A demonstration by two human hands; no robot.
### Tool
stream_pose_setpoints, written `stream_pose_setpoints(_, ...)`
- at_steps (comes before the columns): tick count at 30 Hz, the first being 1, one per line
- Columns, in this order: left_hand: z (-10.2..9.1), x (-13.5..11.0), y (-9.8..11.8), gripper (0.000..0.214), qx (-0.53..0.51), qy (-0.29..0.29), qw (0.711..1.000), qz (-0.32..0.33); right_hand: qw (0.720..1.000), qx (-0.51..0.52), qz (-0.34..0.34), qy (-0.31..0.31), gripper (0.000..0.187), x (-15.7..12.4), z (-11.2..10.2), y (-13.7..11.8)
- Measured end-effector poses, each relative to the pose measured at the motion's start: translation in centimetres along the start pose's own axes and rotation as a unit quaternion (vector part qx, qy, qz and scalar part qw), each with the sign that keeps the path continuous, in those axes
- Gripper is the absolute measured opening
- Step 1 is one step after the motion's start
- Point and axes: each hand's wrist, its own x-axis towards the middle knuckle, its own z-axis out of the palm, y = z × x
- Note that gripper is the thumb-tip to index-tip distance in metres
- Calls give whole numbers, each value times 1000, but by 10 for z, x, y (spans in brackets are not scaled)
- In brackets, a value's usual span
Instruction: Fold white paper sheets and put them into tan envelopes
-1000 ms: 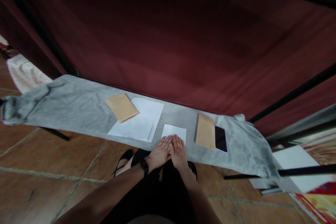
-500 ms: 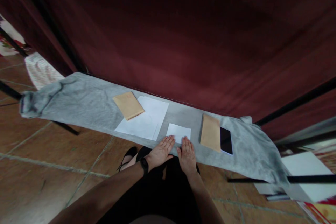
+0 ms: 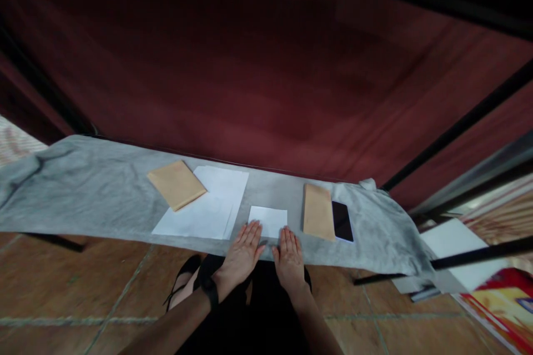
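A small white sheet of folded-looking paper point(image 3: 268, 220) lies flat near the front edge of the cloth-covered table. Resting flat with fingers stretched out, my left hand point(image 3: 242, 251) touches its left front corner. On the other side my right hand point(image 3: 289, 258) lies at the right front corner, fingers extended. Neither hand grips anything. Larger white sheets point(image 3: 208, 214) lie to the left, partly under a brown paper envelope point(image 3: 176, 183). Right of my hands is a second stack of brown envelopes point(image 3: 318, 212).
A dark-screened phone point(image 3: 342, 222) lies beside the right envelopes. Grey cloth point(image 3: 104, 194) covers the narrow table, wrinkled at both ends. A dark red curtain point(image 3: 233, 77) hangs behind it. Black metal bars point(image 3: 462, 122) stand at the right, with a white board point(image 3: 458, 244) below.
The view has turned, so the table and its things appear farther left. My hands have spread slightly apart along the front of the small paper, which stays in place.
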Motion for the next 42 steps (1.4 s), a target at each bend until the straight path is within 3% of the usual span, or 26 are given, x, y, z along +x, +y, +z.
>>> stream_pose_setpoints(5,19,42,26,59,-36,-41,998,25,1000,9,11,-2,53,0,-2,-3)
stream_pose_setpoints(9,34,58,20,61,-25,-51,998,-22,1000,18,18,-14,52,2,-4,-5)
stream_pose_setpoints(18,33,41,-27,62,4,-8,996,-94,999,21,25,-42,51,5,-9,0)
stream_pose_setpoints(23,29,40,-26,61,12,-19,995,-99,996,53,32,-68,50,41,-5,-2)
stream_pose_setpoints(29,28,50,-24,58,25,-40,993,-104,990,56,21,-129,51,79,16,-9)
stream_pose_setpoints(35,27,44,-29,60,19,-24,994,-105,995,15,36,-96,56,75,27,1)
stream_pose_setpoints(42,18,23,-46,62,18,-33,998,-51,999,-1,31,-45,58,68,25,10)
